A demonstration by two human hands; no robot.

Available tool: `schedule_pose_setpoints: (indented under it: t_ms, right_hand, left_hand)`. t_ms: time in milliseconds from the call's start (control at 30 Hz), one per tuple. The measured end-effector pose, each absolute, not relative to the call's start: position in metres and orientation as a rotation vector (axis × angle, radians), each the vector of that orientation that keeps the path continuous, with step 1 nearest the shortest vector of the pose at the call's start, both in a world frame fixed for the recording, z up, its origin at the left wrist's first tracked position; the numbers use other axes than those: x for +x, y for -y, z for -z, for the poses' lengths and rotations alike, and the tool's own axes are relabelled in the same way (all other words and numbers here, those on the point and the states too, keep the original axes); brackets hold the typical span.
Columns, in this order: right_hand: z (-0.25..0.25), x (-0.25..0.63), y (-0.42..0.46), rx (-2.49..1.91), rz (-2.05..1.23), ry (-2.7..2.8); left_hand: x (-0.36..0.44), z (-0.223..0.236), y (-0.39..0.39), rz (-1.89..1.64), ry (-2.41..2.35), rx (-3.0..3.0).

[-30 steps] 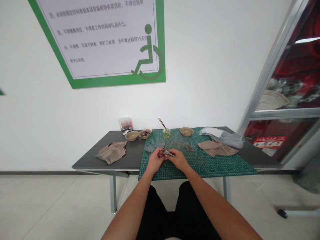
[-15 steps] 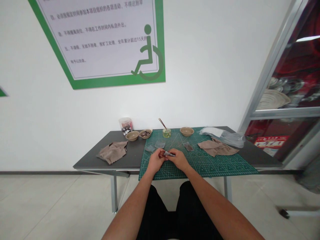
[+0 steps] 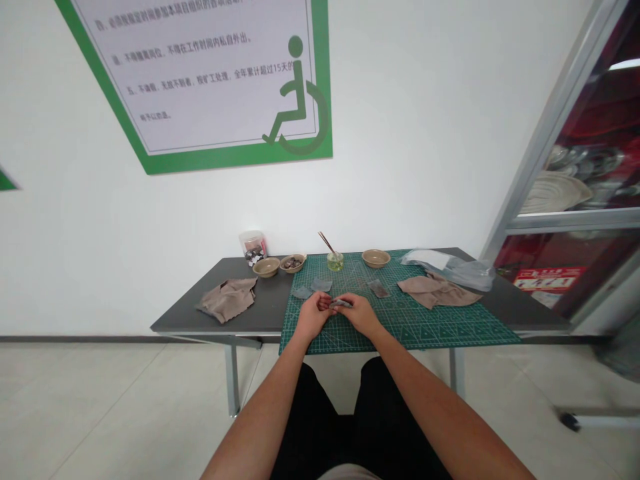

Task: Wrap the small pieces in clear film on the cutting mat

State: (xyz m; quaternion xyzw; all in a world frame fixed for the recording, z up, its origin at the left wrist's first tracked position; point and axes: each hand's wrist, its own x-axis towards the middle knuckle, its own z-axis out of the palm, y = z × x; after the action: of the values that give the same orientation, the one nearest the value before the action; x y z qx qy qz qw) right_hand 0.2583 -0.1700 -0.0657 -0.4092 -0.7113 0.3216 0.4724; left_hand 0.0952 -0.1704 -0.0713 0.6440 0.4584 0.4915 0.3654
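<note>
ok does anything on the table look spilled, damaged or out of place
Nothing looks plainly spilled or damaged. Slightly odd: the green mat, below the left hand and right hand, juts past the front edge of the table instead of lying fully on it. The left brown cloth and right brown cloth lie crumpled.

From the right hand (image 3: pixel 359 313), I have the jar (image 3: pixel 335 264) at eleven o'clock, bowl (image 3: pixel 376 260) at one. A cloth (image 3: pixel 434 293) lies at three.

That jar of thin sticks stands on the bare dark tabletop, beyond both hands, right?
Not quite: the head view shows the jar of thin sticks on the green mat, not the bare tabletop. It is beyond the left hand and right hand.
</note>
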Motion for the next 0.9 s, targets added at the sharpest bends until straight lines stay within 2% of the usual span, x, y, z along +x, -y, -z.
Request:
schedule_pose_setpoints:
  t_ms: [267, 900]
  right_hand:
    - [0.0623, 0.259, 0.1709, -1.022, -0.651, 1.776]
    - [0.0644, 0.2581, 0.1648, -1.106, -0.812, 1.732]
  left_hand:
    - [0.0961, 0.0638, 0.1783, -1.255, -1.252, 1.715]
    - [0.0965, 0.0658, 0.1796, -1.284, -1.285, 1.791]
